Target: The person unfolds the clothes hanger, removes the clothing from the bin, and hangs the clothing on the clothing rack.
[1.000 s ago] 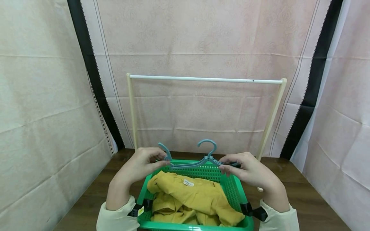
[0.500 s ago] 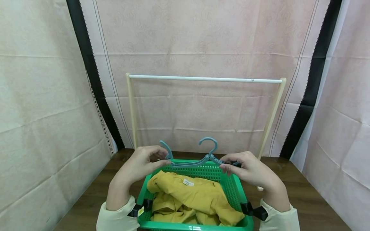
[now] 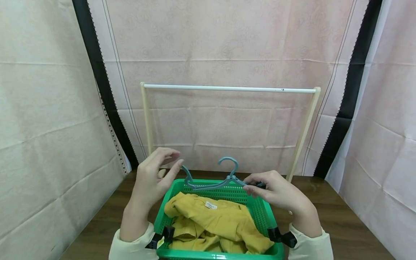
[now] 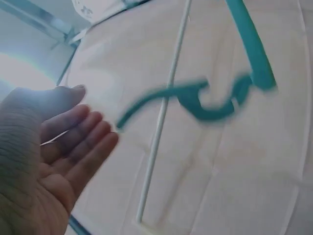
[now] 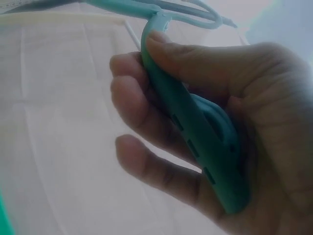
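Currently, right hand [image 3: 276, 189] grips blue hanger [image 3: 211, 186] by its right arm, thumb and fingers clamped on it. Hanger is held above far part of green basket [image 3: 214, 256], hook up. Left hand [image 3: 151, 180] beside hanger's left end, fingers loosely extended, thumb apart; contact unclear. Yellow garment [image 3: 217, 224] crumpled in basket. Basket on tabletop [image 3: 344, 220], rack [image 3: 227, 88] behind.
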Demonstrator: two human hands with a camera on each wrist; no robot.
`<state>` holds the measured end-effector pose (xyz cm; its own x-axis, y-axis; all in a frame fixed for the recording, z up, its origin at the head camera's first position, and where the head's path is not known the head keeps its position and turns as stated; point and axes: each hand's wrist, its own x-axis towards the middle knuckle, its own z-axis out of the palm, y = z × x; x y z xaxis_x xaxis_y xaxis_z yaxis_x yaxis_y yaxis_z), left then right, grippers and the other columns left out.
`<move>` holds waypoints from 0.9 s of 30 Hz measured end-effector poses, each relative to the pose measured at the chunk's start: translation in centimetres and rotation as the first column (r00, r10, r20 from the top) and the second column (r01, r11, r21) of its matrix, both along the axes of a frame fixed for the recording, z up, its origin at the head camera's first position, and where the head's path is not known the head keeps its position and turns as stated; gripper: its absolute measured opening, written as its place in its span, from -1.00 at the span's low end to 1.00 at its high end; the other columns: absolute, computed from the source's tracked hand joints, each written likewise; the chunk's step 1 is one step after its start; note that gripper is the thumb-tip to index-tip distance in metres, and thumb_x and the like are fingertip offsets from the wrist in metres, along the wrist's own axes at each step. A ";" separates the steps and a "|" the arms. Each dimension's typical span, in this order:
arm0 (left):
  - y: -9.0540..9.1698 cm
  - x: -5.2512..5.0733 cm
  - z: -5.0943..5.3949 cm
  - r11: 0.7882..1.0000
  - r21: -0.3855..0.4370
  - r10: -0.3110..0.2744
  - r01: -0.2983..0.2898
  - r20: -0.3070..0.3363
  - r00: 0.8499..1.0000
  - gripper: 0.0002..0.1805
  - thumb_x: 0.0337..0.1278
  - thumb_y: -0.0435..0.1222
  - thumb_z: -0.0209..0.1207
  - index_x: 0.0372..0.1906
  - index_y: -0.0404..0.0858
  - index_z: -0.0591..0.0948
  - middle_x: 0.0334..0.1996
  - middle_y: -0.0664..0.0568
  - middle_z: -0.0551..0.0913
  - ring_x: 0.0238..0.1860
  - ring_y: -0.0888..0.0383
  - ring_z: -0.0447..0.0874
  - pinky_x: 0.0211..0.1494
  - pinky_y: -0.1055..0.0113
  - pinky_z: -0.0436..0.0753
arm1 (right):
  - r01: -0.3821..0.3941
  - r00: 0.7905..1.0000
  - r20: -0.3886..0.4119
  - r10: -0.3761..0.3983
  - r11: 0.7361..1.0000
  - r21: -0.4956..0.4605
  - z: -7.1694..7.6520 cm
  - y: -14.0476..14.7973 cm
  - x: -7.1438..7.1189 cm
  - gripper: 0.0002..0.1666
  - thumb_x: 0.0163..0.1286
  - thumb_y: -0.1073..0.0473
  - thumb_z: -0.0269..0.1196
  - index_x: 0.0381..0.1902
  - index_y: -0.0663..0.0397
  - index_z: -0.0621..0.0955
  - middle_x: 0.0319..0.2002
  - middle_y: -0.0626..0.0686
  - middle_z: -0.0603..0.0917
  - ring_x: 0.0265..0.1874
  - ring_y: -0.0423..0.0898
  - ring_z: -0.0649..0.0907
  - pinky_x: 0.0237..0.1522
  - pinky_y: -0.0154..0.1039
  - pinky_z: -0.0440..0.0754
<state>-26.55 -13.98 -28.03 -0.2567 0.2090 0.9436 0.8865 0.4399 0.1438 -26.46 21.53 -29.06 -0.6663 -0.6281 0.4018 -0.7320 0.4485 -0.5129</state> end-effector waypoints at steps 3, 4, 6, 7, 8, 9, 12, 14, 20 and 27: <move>1.8 0.5 0.4 0.994 0.025 -0.102 0.105 -0.099 0.990 -0.75 0.23 -0.43 0.30 -0.01 -0.35 0.65 -0.08 -0.09 0.68 -0.06 0.02 0.71 0.05 0.30 0.66 | 0.033 0.999 -0.015 -0.033 0.999 0.025 0.0 -0.5 0.1 -0.87 0.49 0.11 0.27 -0.08 -0.13 0.72 -0.35 -0.28 0.74 -0.43 -0.29 0.72 -0.34 -0.27 0.71; 2.4 0.6 0.5 0.990 0.024 -0.137 0.141 -0.107 0.985 -0.76 0.27 -0.43 0.27 0.01 -0.37 0.64 -0.06 -0.11 0.67 -0.05 0.01 0.70 0.06 0.28 0.66 | 0.048 0.999 -0.028 -0.047 0.998 0.038 0.0 -0.6 0.2 -0.87 0.48 0.09 0.27 -0.08 -0.16 0.72 -0.36 -0.31 0.74 -0.44 -0.30 0.72 -0.34 -0.29 0.70; 3.6 0.7 0.4 0.983 0.013 -0.182 0.184 -0.097 0.978 -0.75 0.31 -0.44 0.22 0.05 -0.38 0.62 -0.03 -0.13 0.65 -0.02 0.00 0.69 0.09 0.25 0.65 | 0.075 0.996 -0.056 -0.072 0.995 0.059 0.0 -0.8 0.3 -0.88 0.47 0.05 0.28 -0.10 -0.20 0.73 -0.39 -0.35 0.72 -0.44 -0.34 0.71 -0.36 -0.31 0.68; 4.0 0.7 0.2 0.980 0.006 -0.196 0.197 -0.077 0.978 -0.74 0.33 -0.45 0.20 0.07 -0.37 0.60 -0.02 -0.12 0.65 0.00 0.01 0.68 0.10 0.24 0.65 | 0.084 0.995 -0.064 -0.080 0.994 0.065 0.0 -0.9 0.4 -0.88 0.47 0.03 0.28 -0.10 -0.22 0.73 -0.40 -0.37 0.72 -0.45 -0.35 0.71 -0.37 -0.31 0.67; 4.3 0.7 0.1 0.978 0.001 -0.208 0.208 -0.048 0.977 -0.73 0.34 -0.47 0.18 0.09 -0.35 0.59 0.00 -0.10 0.64 0.02 0.03 0.67 0.12 0.23 0.64 | 0.090 0.994 -0.068 -0.085 0.994 0.069 0.0 -0.9 0.5 -0.88 0.47 0.02 0.29 -0.11 -0.24 0.73 -0.41 -0.38 0.71 -0.45 -0.35 0.70 -0.37 -0.31 0.67; 4.6 0.6 -0.1 0.977 -0.003 -0.213 0.213 -0.018 0.977 -0.72 0.34 -0.49 0.17 0.11 -0.34 0.59 0.01 -0.09 0.63 0.03 0.04 0.67 0.13 0.23 0.64 | 0.090 0.994 -0.074 -0.084 0.994 0.069 0.1 -1.0 0.5 -0.88 0.47 0.01 0.28 -0.11 -0.25 0.73 -0.42 -0.38 0.71 -0.45 -0.36 0.70 -0.38 -0.31 0.66; 5.0 0.4 -0.6 0.979 -0.019 -0.199 0.201 0.066 0.978 -0.72 0.37 -0.49 0.14 0.11 -0.28 0.58 0.02 -0.02 0.63 0.04 0.09 0.66 0.14 0.26 0.63 | 0.079 0.995 -0.070 -0.075 0.995 0.060 0.1 -1.0 0.6 -0.88 0.47 0.01 0.28 -0.10 -0.27 0.72 -0.42 -0.37 0.71 -0.45 -0.35 0.70 -0.38 -0.31 0.67; 5.0 0.3 -0.8 0.982 -0.033 -0.182 0.186 0.101 0.978 -0.74 0.39 -0.47 0.14 0.11 -0.26 0.58 0.02 0.00 0.63 0.04 0.11 0.65 0.13 0.28 0.63 | 0.067 0.996 -0.068 -0.064 0.996 0.052 0.1 -1.0 0.6 -0.88 0.48 0.03 0.28 -0.10 -0.26 0.72 -0.41 -0.36 0.71 -0.45 -0.34 0.70 -0.38 -0.31 0.68; 5.0 0.0 -1.1 0.988 -0.080 -0.123 0.135 0.141 0.982 -0.76 0.44 -0.39 0.13 0.12 -0.24 0.57 0.04 0.03 0.62 0.08 0.12 0.63 0.16 0.30 0.60 | 0.056 0.994 -0.097 -0.052 0.997 0.044 0.1 -1.0 0.6 -0.88 0.47 0.06 0.29 -0.09 -0.25 0.72 -0.40 -0.37 0.71 -0.46 -0.35 0.70 -0.39 -0.31 0.67; 5.0 0.1 -1.3 0.982 -0.188 0.004 0.032 0.191 0.982 -0.73 0.49 -0.31 0.09 0.18 -0.22 0.54 0.11 0.04 0.59 0.16 0.11 0.56 0.18 0.20 0.58 | 0.060 0.992 -0.113 -0.053 0.997 0.053 0.1 -0.9 0.6 -0.87 0.47 0.04 0.29 -0.08 -0.24 0.72 -0.40 -0.38 0.71 -0.47 -0.37 0.69 -0.42 -0.32 0.66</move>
